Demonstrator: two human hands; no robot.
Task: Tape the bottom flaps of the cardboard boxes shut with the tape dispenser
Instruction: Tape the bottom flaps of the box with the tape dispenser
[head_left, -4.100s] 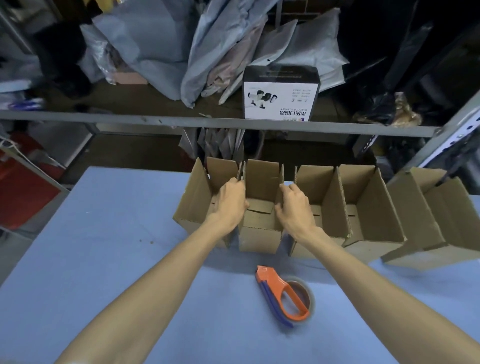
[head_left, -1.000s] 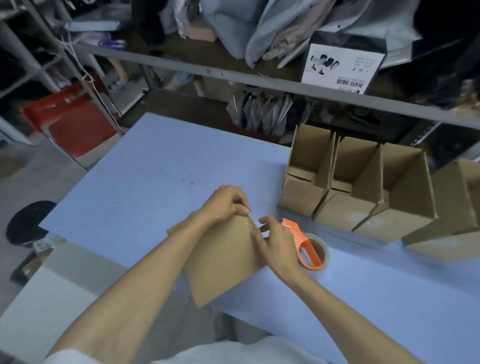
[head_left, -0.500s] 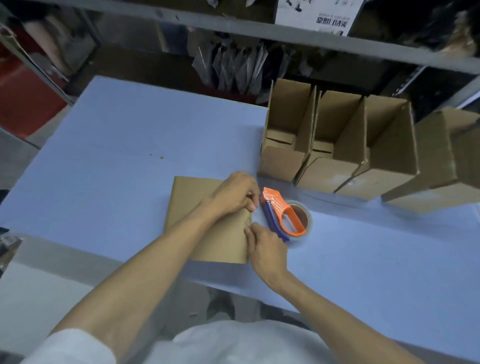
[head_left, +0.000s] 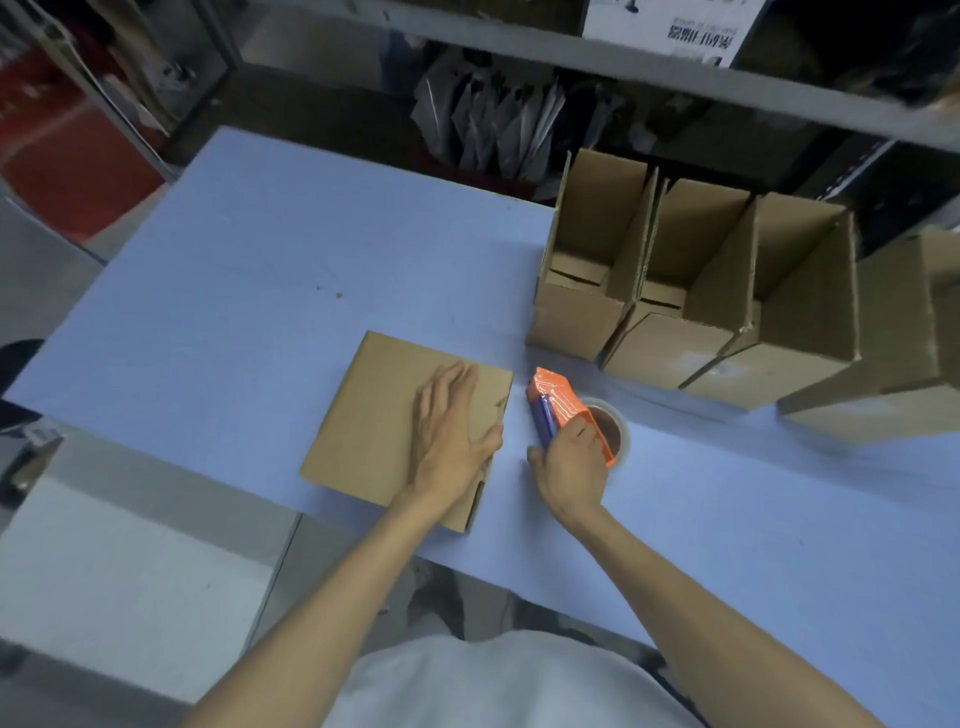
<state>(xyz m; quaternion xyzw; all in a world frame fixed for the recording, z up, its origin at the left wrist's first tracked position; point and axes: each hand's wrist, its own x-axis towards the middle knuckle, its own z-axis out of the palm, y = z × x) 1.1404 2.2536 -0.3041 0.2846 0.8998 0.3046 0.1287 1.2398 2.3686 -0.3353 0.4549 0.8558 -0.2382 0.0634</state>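
Observation:
A cardboard box (head_left: 363, 415) lies on its side near the front edge of the blue table (head_left: 234, 291), its flap end facing right. My left hand (head_left: 454, 431) rests flat on top of it with the fingers spread, pressing it down. Just to its right lies the orange tape dispenser (head_left: 558, 402) with a roll of clear tape (head_left: 618, 431). My right hand (head_left: 571, 462) is wrapped around the dispenser's handle, which still sits on the table.
Three open-topped cardboard boxes (head_left: 691, 291) stand in a row at the back right, with another box (head_left: 904, 338) beyond them at the right edge. A metal shelf rail (head_left: 571, 57) runs behind the table. The table's front edge lies just below the box.
The box was carried from the back row to the front and laid on its side. Since half a second ago my left hand flattened on top and my right hand moved from the flaps to the dispenser.

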